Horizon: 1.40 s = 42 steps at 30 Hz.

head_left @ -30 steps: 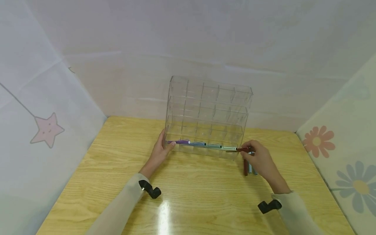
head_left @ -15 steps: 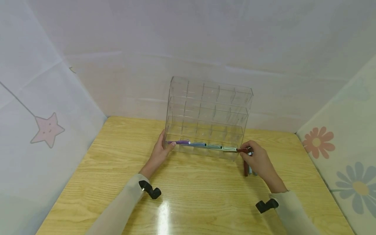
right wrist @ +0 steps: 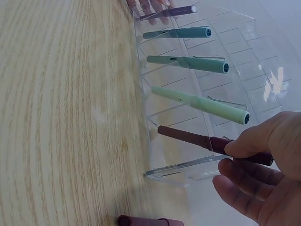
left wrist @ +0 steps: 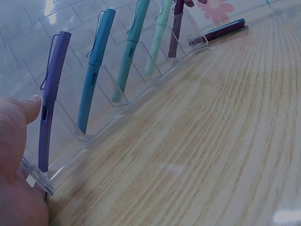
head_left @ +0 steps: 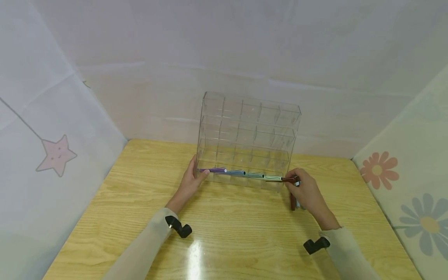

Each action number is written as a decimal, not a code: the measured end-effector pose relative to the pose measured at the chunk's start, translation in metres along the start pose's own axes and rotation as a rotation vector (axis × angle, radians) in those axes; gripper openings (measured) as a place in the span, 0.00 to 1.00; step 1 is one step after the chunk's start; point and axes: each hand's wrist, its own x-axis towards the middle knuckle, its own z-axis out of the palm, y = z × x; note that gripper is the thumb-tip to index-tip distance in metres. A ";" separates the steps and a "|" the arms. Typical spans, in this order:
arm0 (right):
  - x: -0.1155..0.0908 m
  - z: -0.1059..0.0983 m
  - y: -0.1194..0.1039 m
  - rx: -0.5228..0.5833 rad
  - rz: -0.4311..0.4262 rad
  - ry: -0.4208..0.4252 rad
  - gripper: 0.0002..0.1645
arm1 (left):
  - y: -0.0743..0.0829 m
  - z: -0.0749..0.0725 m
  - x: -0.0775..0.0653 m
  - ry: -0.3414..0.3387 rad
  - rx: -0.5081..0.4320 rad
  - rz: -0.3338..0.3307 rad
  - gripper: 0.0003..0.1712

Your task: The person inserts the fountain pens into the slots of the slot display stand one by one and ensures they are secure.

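A clear pen rack (head_left: 246, 134) with stepped rows of compartments stands on the wooden table. My left hand (head_left: 188, 186) grips its left side, the thumb in front beside a purple pen (left wrist: 51, 101). My right hand (head_left: 308, 192) pinches the cap end of a dark red pen (right wrist: 186, 135) between thumb and fingers. That pen leans in the rightmost compartment of the bottom row, its lower end inside. Between it and the purple pen, a blue pen (left wrist: 94, 70), a teal pen (left wrist: 128, 61) and a pale green pen (right wrist: 200, 102) each lean in their own compartment.
Right of the rack, partly under my right hand in the head view, lie another dark red pen (head_left: 293, 201) and a light blue pen (head_left: 298, 203). A fabric wall (head_left: 157, 109) rises close behind the rack, with printed side walls left and right.
My right hand has shifted slightly left and down with the dark red pen, whose lower end now sits in the compartment. The left hand and the rack stay in place.
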 end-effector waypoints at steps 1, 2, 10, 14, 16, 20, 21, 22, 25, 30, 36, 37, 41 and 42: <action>0.000 0.000 0.000 -0.001 0.001 0.001 0.09 | 0.000 0.000 0.000 -0.001 -0.009 0.002 0.52; 0.000 0.001 0.000 -0.001 0.004 0.001 0.09 | 0.000 0.001 0.000 -0.003 -0.020 0.007 0.52; -0.002 0.001 -0.001 0.001 0.015 0.000 0.11 | -0.001 0.001 -0.002 -0.002 -0.036 0.005 0.52; -0.004 -0.001 0.000 0.006 0.021 -0.003 0.19 | -0.001 0.002 -0.003 -0.005 -0.019 -0.011 0.52; -0.005 -0.003 0.001 0.008 0.026 -0.005 0.23 | -0.001 0.002 -0.002 -0.004 -0.020 -0.014 0.52; -0.008 -0.011 0.003 0.009 0.027 -0.021 0.27 | -0.002 0.001 -0.002 0.006 -0.026 -0.019 0.52; -0.009 -0.014 0.004 0.008 0.031 -0.026 0.27 | -0.002 0.001 -0.002 0.007 -0.028 -0.020 0.52; -0.011 -0.017 0.005 0.005 0.035 -0.031 0.28 | -0.002 0.001 -0.002 0.007 -0.027 -0.024 0.52; -0.014 -0.025 0.009 0.013 0.049 -0.050 0.29 | 0.000 0.001 -0.002 0.002 -0.020 -0.030 0.52; -0.019 -0.038 0.016 -0.001 0.055 -0.053 0.30 | 0.001 0.000 -0.002 0.004 -0.004 -0.023 0.53; -0.022 -0.048 0.027 -0.009 0.090 -0.030 0.28 | 0.002 0.000 0.000 0.004 0.008 -0.022 0.52; -0.022 -0.048 0.028 0.001 0.100 -0.031 0.28 | 0.002 0.000 0.000 0.006 0.010 -0.025 0.52; -0.021 -0.046 0.034 0.021 0.129 -0.036 0.28 | 0.003 0.000 0.000 0.000 0.016 -0.024 0.52; -0.020 -0.045 0.036 0.022 0.134 -0.037 0.27 | 0.003 0.000 0.000 -0.001 0.015 -0.025 0.52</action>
